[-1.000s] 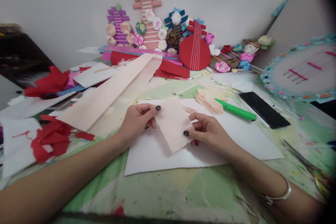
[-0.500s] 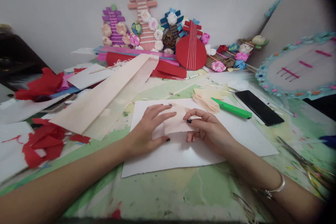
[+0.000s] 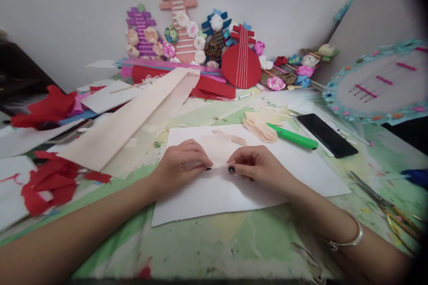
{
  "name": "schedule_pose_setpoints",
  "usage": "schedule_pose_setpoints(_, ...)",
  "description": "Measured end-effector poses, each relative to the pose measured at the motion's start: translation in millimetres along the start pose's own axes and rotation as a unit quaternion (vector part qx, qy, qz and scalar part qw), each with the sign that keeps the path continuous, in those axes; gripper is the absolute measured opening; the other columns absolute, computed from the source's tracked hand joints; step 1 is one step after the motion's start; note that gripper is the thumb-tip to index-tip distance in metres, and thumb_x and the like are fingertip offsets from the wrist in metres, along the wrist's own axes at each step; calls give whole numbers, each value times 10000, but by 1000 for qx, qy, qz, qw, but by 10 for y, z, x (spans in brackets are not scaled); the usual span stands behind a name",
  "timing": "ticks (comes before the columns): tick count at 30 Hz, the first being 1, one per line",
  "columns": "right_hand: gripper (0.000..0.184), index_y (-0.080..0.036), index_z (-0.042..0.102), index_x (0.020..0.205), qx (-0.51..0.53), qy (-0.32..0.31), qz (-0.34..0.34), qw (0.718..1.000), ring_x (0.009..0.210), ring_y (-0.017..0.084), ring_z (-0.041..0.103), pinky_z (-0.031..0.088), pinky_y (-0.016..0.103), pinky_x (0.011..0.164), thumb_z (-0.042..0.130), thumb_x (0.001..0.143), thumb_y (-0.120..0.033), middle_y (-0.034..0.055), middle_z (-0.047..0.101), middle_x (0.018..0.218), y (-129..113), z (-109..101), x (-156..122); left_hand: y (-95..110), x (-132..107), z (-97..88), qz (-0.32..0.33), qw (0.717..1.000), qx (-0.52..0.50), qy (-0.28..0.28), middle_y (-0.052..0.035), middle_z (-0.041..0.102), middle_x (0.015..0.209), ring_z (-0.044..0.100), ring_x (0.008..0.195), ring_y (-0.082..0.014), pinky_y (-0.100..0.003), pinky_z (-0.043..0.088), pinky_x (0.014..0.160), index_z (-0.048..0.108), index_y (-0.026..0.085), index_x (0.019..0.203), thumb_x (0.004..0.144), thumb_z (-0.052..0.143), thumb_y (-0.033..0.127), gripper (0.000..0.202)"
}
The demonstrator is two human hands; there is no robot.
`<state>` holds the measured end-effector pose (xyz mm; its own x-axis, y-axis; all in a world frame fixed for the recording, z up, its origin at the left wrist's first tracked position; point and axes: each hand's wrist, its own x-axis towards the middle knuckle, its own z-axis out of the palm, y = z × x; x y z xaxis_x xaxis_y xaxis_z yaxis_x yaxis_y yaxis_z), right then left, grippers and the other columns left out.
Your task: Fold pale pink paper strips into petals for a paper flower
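Note:
Between my hands is a small piece of pale peach crepe paper (image 3: 217,149), held just over a white board (image 3: 200,200). My left hand (image 3: 183,162) pinches its near left edge between thumb and fingers. At the near right edge, my right hand (image 3: 259,167) pinches the same paper, its thumb with a dark nail on top. A thin peach strip (image 3: 238,140) lies beside the paper's far right part. Just beyond my right hand are some folded peach paper pieces (image 3: 260,127) and a green utility knife (image 3: 294,136).
A black phone (image 3: 327,136) and scissors (image 3: 384,202) lie on the right. Long peach paper (image 3: 123,124) and red paper scraps (image 3: 50,182) cover the left. Along the wall stand paper-flowered instrument models, including a red lute (image 3: 241,67).
My left hand has gone from spread fingers to a pinch on the paper's near edge. My right hand has shifted down to that edge too. The view has moved slightly.

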<state>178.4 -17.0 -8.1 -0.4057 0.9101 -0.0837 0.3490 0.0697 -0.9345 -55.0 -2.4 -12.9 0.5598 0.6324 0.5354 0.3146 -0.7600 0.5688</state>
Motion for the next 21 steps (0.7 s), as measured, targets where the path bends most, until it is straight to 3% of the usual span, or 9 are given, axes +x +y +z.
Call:
schedule_pose_setpoints(3,61,-199,735,755,-122,68,-68,988,608,104,525,388,246,565,691,747,-240,6,647,692,1,-9,0,8,-5,-25,-27,998,-26,-44,-37,696,775,627,762,-151,-251,501,693,710,191,791,804,609,114,128)
schedule_pose_setpoints(5,41,-214,748,749,-162,76,-116,977,675,119,556,414,258,618,710,733,-212,20,655,773,-4,-29,2,2,-1,-37,-39,996,-36,-70,-31,707,790,645,758,-142,-233,505,691,713,193,803,803,583,100,160)
schedule_pose_setpoints(14,158,-232,737,799,-203,-12,-196,959,871,171,616,465,316,816,655,765,-101,9,725,813,21,-57,23,-24,17,-33,-126,982,-87,-114,0,744,801,683,726,-136,-212,527,689,734,222,820,778,573,116,197)
schedule_pose_setpoints(21,218,-199,713,824,-261,-23,-218,940,824,172,626,476,308,761,549,788,-59,38,713,861,-56,-80,-26,-1,33,-36,-164,974,-123,-96,3,742,743,673,651,-134,-205,530,628,747,226,776,741,650,143,133)
